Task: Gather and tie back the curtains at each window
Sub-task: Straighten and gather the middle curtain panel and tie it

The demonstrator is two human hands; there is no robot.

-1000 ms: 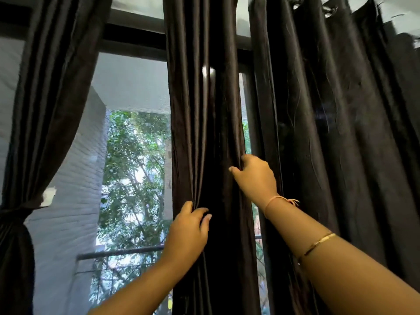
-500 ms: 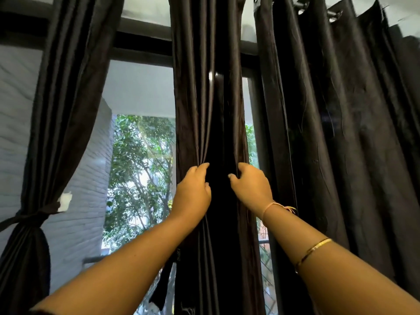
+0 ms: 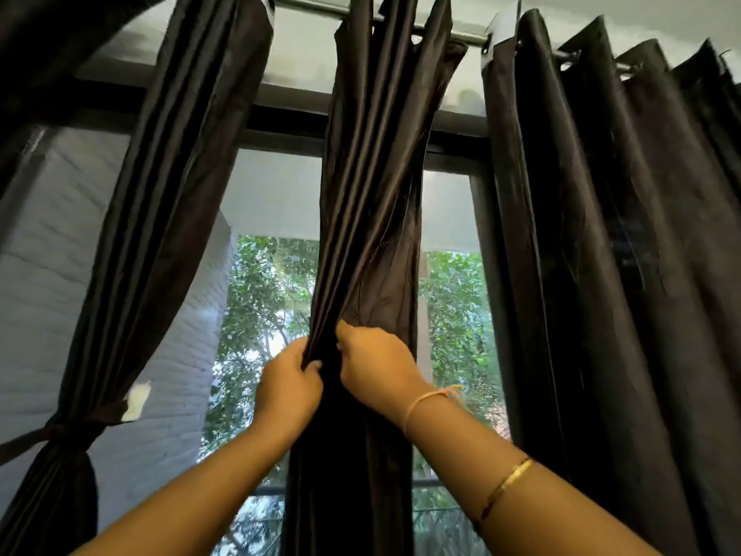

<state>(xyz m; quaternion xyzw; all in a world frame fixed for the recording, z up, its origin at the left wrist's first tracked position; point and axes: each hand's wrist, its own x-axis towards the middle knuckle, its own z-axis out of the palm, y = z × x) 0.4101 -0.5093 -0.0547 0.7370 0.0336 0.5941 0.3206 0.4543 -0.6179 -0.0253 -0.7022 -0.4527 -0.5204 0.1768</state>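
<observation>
Looks like the gathering step on the dark brown satiny middle curtain (image 3: 369,194). It hangs from the grey metal curtain rod (image 3: 304,4) straight down the centre of the window, and it's bunched into a narrow column of pleats where the hands meet it. The left hand (image 3: 286,389) is curled round the left side of the bunch, fingers wrapped into the folds and pinching them tight. The right hand (image 3: 375,367) sits just beside it, nearly touching, with its back to the camera. Its thumb is up against the cloth and the fingers are tucked into the fabric, so it reads as a grip too, though the fingertips are hidden. Both arms reach up and forward from the near bottom corners, with a thin pink thread bracelet (image 3: 425,399) and a gold bangle (image 3: 507,485) on the right one. Far left, the matching dark tied-back curtain (image 3: 160,194) is cinched with its fabric tie band (image 3: 68,429), so that one looks done. The loose dark curtain panels (image 3: 601,234) on the right hang untied. My guess for the next move is to clamp the bunch with one hand and free the other for a tie — I can't see one for this panel — then wrap it round. The fabric looks slippery, so letting go with both hands would probably let the pleats fan out.
</observation>
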